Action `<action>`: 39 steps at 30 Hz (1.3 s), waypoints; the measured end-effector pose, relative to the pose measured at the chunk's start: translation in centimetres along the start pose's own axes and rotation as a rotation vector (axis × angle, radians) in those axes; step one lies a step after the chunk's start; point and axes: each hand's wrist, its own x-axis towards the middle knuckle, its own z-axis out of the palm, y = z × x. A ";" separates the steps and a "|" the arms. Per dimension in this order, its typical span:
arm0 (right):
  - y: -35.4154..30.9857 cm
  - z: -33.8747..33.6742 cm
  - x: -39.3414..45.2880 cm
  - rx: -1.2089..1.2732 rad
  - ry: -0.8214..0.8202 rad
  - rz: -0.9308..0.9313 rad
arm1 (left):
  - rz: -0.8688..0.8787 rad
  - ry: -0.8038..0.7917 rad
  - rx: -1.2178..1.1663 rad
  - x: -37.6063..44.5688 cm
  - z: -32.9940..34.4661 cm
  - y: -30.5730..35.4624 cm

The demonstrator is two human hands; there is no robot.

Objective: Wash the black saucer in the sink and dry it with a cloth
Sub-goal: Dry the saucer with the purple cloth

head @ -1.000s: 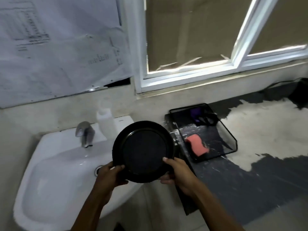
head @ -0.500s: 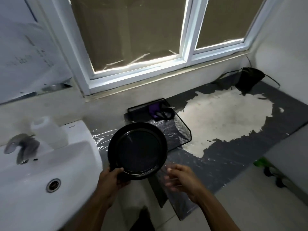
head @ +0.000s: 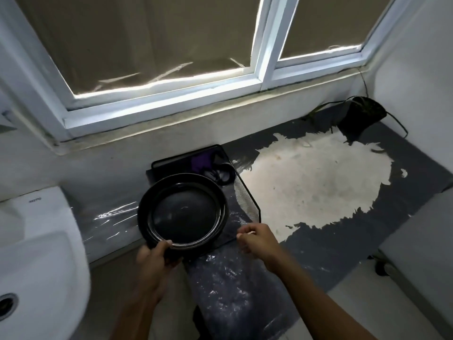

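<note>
The black saucer (head: 183, 212) is round and glossy, tilted with its inner face toward me, and held above the left end of the black mesh tray (head: 246, 201). My left hand (head: 154, 263) grips its lower left rim, thumb on the inner edge. My right hand (head: 256, 240) is off the saucer, just right of its lower rim at the tray's front edge, with curled fingers and nothing visible in them. The white sink (head: 36, 253) is at the far left. A purple and dark bundle (head: 208, 165) lies at the tray's back; I cannot tell if it is a cloth.
The tray sits on a dark counter (head: 392, 173) with a large pale worn patch, under a white-framed window. Wet plastic sheeting (head: 232, 290) hangs over the counter's front. A black plant pot (head: 360, 116) lies in the far right corner. A grey surface (head: 421, 253) stands at the right.
My view swung right, from the sink to the counter. My right hand let go of the saucer and moved to the tray's front edge, fingers curling. The left hand keeps holding the saucer.
</note>
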 end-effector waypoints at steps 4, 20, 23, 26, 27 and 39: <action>-2.4 -0.1 4.2 -0.150 0.021 -0.077 | 0.023 0.043 -0.038 0.6 1.8 0.3; -9.9 2.4 24.6 -1.132 0.232 -0.520 | 0.090 0.316 -0.106 -3.3 4.8 -0.5; -10.5 3.3 25.6 -1.172 0.212 -0.494 | 0.091 0.385 -0.123 -4.7 5.5 -1.5; -11.1 3.3 25.7 -1.093 0.098 -0.505 | 0.074 0.454 -0.158 -5.8 6.8 -2.3; -11.2 3.0 25.8 -1.007 0.068 -0.498 | 0.075 0.461 -0.165 -6.0 7.2 -2.5; -14.1 -9.5 15.2 0.717 -0.532 -0.167 | 0.181 0.561 -0.193 -10.1 12.2 -1.8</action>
